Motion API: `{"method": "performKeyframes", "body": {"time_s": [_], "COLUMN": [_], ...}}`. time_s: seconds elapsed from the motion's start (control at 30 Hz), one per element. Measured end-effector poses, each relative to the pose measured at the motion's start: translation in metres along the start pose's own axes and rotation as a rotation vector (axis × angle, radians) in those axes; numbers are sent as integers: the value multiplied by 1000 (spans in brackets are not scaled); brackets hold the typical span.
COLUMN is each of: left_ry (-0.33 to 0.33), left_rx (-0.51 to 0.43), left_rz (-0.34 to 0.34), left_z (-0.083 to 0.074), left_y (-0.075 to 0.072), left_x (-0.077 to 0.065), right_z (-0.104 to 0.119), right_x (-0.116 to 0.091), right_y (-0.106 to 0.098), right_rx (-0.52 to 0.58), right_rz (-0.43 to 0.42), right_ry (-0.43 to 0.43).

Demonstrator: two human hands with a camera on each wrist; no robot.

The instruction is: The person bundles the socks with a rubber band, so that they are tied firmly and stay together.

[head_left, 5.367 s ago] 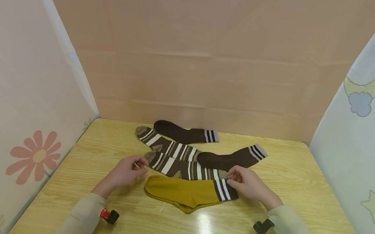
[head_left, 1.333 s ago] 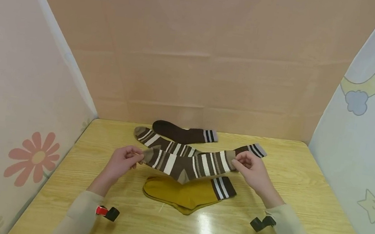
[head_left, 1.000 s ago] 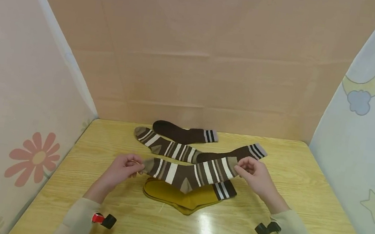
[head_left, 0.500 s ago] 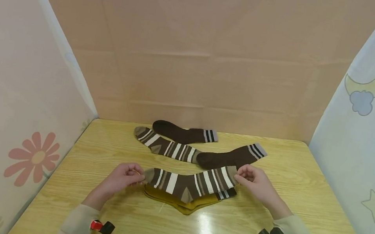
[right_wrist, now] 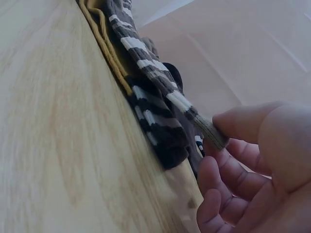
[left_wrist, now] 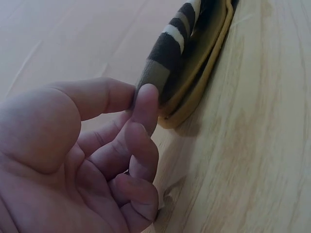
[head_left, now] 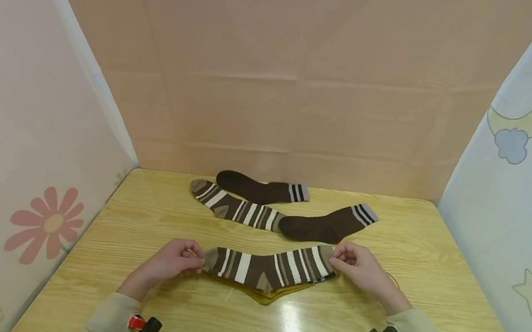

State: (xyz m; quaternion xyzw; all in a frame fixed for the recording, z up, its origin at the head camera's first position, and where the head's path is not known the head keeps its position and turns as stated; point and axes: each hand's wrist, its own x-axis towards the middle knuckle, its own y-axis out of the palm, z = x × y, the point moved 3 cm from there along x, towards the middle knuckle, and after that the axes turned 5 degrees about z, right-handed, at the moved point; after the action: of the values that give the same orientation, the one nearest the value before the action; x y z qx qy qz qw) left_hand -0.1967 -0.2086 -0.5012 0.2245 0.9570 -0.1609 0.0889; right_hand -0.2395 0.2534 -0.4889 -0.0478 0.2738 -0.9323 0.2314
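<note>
Striped sock (head_left: 257, 270), one: stretched between both hands, directly over mustard socks (head_left: 265, 300), whose edge shows at 6 o'clock.
Left grip (head_left: 173, 260): 9 o'clock, thumb and forefinger pinching its toe.
Right grip (head_left: 361, 267): 3 o'clock, pinching its tan cuff.
Second striped sock (head_left: 240, 208): 11 o'clock, flat on the wooden surface (head_left: 149, 207).
Dark brown socks, two: one (head_left: 255, 189) at 12 o'clock, one (head_left: 320, 227) between 1 and 2.

Wooden table (head_left: 436, 255): two dark-brown socks (head_left: 262, 191), far striped sock (head_left: 240, 210), mustard socks (head_left: 265, 300), mostly covered, probably two.
</note>
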Motion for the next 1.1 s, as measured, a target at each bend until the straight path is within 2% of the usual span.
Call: {"method": "performKeyframes", "body": {"time_s": [0.3, 0.57, 0.7, 0.9, 1.1], "left_ry": [15, 24, 34, 7, 9], "left_rx": [32, 61, 81, 138, 251], "left_rz": [30, 37, 20, -27, -93], "left_z": [1, 1, 0, -2, 0], "left_y": [1, 5, 5, 5, 4], "left_x": [1, 0, 0, 0, 3], "right_z": [-4, -4, -2, 2, 6], "right_x": [0, 3, 4, 9, 15], "right_y": [3, 8, 10, 12, 15], "right_rx": [-59, -188, -226, -283, -319], "right_rz": [34, 35, 19, -22, -36], "right_ry": [-4, -5, 2, 20, 18]}}
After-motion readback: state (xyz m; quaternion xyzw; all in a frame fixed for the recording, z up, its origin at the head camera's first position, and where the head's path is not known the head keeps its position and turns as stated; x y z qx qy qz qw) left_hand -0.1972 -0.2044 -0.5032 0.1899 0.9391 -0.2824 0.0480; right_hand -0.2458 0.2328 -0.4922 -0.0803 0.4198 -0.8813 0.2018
